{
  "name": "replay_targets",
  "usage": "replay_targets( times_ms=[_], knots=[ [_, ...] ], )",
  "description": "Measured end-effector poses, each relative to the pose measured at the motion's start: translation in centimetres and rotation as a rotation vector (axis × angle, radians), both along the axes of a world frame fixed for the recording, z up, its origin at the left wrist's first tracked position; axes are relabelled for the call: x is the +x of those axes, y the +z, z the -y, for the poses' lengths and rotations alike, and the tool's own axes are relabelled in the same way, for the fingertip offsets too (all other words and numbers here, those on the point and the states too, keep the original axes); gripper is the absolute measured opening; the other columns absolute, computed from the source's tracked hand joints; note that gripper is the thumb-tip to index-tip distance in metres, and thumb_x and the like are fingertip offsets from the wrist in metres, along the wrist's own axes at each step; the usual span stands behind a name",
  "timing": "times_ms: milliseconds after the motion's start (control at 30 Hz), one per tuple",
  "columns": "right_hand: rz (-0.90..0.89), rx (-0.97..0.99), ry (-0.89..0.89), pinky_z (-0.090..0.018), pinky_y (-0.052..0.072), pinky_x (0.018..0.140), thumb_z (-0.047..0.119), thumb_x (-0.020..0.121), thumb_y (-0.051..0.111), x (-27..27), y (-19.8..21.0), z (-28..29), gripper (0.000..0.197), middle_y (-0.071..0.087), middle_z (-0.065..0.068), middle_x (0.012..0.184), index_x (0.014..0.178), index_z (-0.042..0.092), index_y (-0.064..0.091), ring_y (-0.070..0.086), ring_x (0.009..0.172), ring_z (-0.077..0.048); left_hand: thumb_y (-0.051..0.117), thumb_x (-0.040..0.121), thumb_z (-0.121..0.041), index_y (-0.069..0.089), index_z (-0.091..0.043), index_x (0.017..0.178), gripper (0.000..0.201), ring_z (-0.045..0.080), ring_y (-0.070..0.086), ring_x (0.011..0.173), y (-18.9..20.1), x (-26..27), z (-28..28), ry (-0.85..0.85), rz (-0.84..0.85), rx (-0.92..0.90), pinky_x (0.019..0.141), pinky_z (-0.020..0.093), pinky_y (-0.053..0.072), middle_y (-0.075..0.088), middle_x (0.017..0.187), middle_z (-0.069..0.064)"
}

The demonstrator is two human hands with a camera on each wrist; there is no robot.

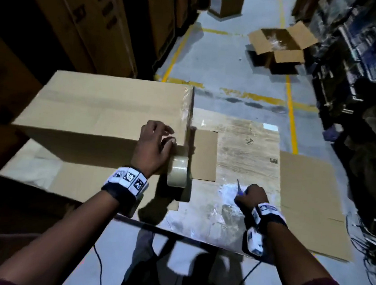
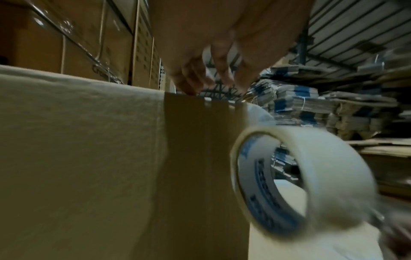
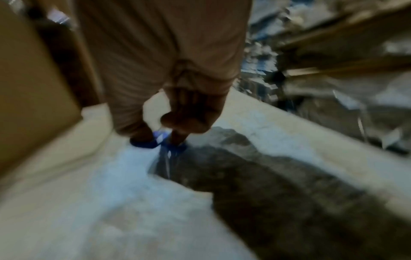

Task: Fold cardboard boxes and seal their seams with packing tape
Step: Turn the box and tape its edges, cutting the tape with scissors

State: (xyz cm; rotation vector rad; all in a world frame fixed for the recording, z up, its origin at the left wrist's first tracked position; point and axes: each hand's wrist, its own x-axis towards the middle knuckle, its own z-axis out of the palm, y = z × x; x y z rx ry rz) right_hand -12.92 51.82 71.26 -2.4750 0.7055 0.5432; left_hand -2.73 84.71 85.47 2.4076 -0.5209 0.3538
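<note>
Right hand grips blue-handled scissors, view blurred.

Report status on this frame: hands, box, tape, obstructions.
Left hand pressing tape strip onto the cardboard box near its edge; tape roll hanging alongside. Right hand gripping blue-handled scissors. Nothing blocking the seam.

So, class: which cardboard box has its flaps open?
The far box on the floor; the near box under the left hand is closed.
</note>
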Motion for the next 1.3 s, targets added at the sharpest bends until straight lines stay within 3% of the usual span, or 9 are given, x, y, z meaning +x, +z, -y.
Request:
replay_targets(
  times_ms=[67,133,267,433,533,700,833,933,1300],
  knots=[
    [0.162,0.439,-0.123,-0.027,0.037,0.043,0.009,0.084,0.07,0.2,1.6,-1.1,0.031,0.047,-0.012,0.048,0.06,0.003,0.052,0.037,0.04,-0.019,0.066,0.092,-0.036,0.06,-0.024,0.095,0.014,0.02,0.057,0.091,-0.8,-2.9,-0.4,0.094,-0.026,0.044,0.073,0.034,0.049,0.057,0.096,-0.004],
    [0.265,0.878,-0.237,-0.038,0.053,0.052,0.002,0.094,0.065,0.9,4.2,-2.5,0.01,0.062,-0.02,0.062,0.088,-0.006,0.062,0.05,0.044,-0.022,0.065,0.089,-0.053,0.057,-0.027,0.093,0.028,0.016,0.061,0.078,-2.2,-4.8,0.1,0.184,-0.256,0.022,0.066,0.032,0.05,0.062,0.084,-0.011],
    [0.276,1.069,0.01,-0.028,0.059,0.067,0.001,0.095,0.066,2.8,9.2,-4.6,0.022,0.07,-0.01,0.078,0.117,0.002,0.061,0.067,0.069,-0.017,0.078,0.079,-0.054,0.052,-0.021,0.112,0.053,0.013,0.065,0.086,-3.5,-5.5,2.4,0.303,-0.802,-0.452,0.075,0.032,0.054,0.066,0.098,-0.002],
    [0.105,0.929,0.336,-0.032,0.054,0.084,0.024,0.094,0.072,4.8,12.4,-5.4,0.03,0.069,-0.002,0.1,0.123,0.016,0.07,0.067,0.097,-0.013,0.091,0.052,-0.034,0.048,-0.021,0.113,0.076,0.028,0.071,0.094,-5.0,-2.2,3.9,0.445,-1.068,-0.85,0.088,0.044,0.058,0.069,0.11,0.013],
    [0.047,0.866,0.43,-0.034,0.05,0.084,0.024,0.095,0.072,6.1,12.4,-5.0,0.037,0.07,-0.005,0.108,0.131,0.018,0.066,0.062,0.099,-0.011,0.086,0.075,-0.025,0.057,-0.011,0.113,0.05,0.018,0.066,0.083,-4.7,-1.6,4.1,0.422,-1.045,-0.771,0.068,0.025,0.055,0.07,0.11,0.01],
    [-0.107,0.759,0.577,-0.032,0.045,0.078,0.016,0.097,0.067,8.2,13.0,-4.1,0.038,0.068,0.003,0.102,0.135,0.022,0.064,0.057,0.09,-0.01,0.071,0.091,-0.018,0.067,-0.015,0.115,0.024,0.02,0.067,0.09,-4.0,-2.8,2.7,0.23,-1.071,-0.67,0.073,0.029,0.055,0.071,0.111,0.008],
    [-0.244,0.711,0.629,-0.028,0.044,0.072,0.032,0.08,0.076,10.9,14.2,-4.5,0.052,0.069,-0.012,0.115,0.131,0.024,0.068,0.045,0.1,-0.022,0.063,0.093,-0.006,0.064,-0.002,0.12,0.028,0.03,0.071,0.08,-2.2,-3.2,1.5,0.053,-1.233,-0.818,0.068,0.037,0.06,0.072,0.107,0.024],
    [-0.3,0.659,0.676,-0.027,0.043,0.069,0.033,0.078,0.074,12.3,15.1,-5.2,0.051,0.067,-0.003,0.096,0.128,0.024,0.07,0.043,0.095,-0.022,0.068,0.091,-0.015,0.063,0.002,0.118,0.032,0.036,0.068,0.087,-1.8,-3.4,1.5,0.063,-1.272,-0.866,0.082,0.046,0.057,0.069,0.108,0.031],
    [-0.354,0.577,0.733,-0.024,0.033,0.059,0.016,0.089,0.072,14.9,15.7,-6.9,0.024,0.068,0.0,0.084,0.104,0.032,0.08,0.039,0.073,-0.014,0.07,0.093,-0.021,0.067,0.002,0.105,0.027,0.03,0.068,0.067,-1.0,-3.6,2.0,0.133,-1.259,-0.877,0.066,0.038,0.059,0.07,0.089,0.026]
  ],
)
